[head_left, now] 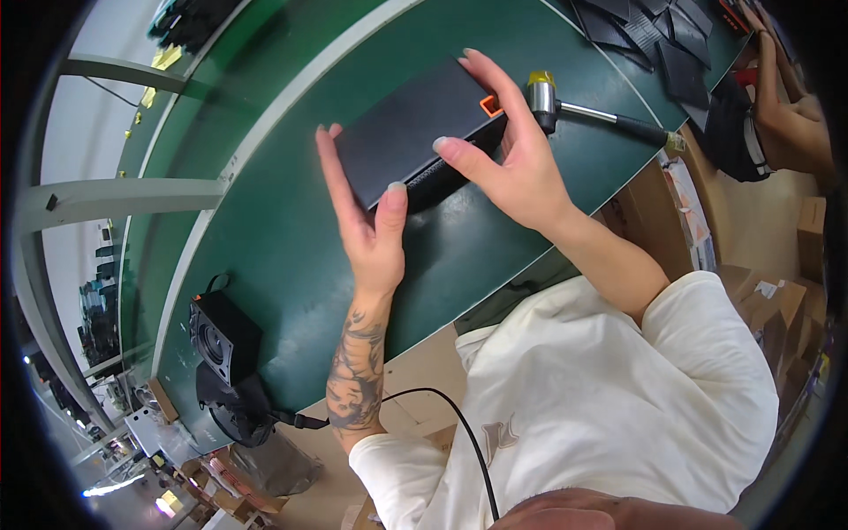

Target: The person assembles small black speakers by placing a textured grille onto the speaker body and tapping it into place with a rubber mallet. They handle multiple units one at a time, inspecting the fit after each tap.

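A black rectangular speaker box (411, 119) is held tilted above the green table, its broad flat face up. Along the edge nearest me runs a narrow dark textured strip, and a small orange square loop (491, 106) sits at its right end. My left hand (375, 234) grips the left end, thumb on the near edge and fingers along the side. At the right end, my right hand (526, 163) closes round the box, with its thumb on the near edge and its fingers over the far side. The underside is hidden.
Right of the box lies a mallet (543, 102) with a yellow-tipped metal head and black grip. A black speaker (225, 336) stands at the left beside a black strapped item (234, 402). Dark flat panels (645, 40) pile up at far right, near another person's arm (786, 115).
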Tool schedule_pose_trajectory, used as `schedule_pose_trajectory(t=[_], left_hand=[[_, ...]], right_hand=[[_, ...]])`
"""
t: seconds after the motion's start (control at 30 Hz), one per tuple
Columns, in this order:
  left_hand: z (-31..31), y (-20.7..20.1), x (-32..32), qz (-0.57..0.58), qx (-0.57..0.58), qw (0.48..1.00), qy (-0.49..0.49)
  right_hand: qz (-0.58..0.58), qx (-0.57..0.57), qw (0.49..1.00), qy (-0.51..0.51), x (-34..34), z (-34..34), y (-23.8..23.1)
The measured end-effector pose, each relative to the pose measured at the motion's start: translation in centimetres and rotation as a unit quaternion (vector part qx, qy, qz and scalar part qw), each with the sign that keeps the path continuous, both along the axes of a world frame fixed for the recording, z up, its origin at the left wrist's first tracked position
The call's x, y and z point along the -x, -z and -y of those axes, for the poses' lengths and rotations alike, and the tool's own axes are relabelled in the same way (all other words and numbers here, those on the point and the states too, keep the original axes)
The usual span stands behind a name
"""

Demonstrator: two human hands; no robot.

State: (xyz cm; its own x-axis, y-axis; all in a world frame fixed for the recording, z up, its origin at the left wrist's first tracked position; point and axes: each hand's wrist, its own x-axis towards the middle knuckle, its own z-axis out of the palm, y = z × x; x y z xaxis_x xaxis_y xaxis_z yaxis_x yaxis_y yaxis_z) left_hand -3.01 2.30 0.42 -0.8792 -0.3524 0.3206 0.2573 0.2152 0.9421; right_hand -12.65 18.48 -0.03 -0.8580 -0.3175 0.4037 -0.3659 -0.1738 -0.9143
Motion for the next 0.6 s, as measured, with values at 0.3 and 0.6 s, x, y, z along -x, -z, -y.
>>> schedule_pose_trajectory(t=[0.3, 0.6], left_hand=[[3.1, 1.8, 0.3, -0.01, 0.128, 0.992, 0.005], [2.2, 1.9, 0.7, -0.044, -0.09, 0.991, 0.084]], right_hand=[[0.071, -0.008, 0.997, -0.01, -0.3, -0.3, 0.1], [0.095, 0.083, 0.99, -0.062, -0.7, -0.1, -0.6]])
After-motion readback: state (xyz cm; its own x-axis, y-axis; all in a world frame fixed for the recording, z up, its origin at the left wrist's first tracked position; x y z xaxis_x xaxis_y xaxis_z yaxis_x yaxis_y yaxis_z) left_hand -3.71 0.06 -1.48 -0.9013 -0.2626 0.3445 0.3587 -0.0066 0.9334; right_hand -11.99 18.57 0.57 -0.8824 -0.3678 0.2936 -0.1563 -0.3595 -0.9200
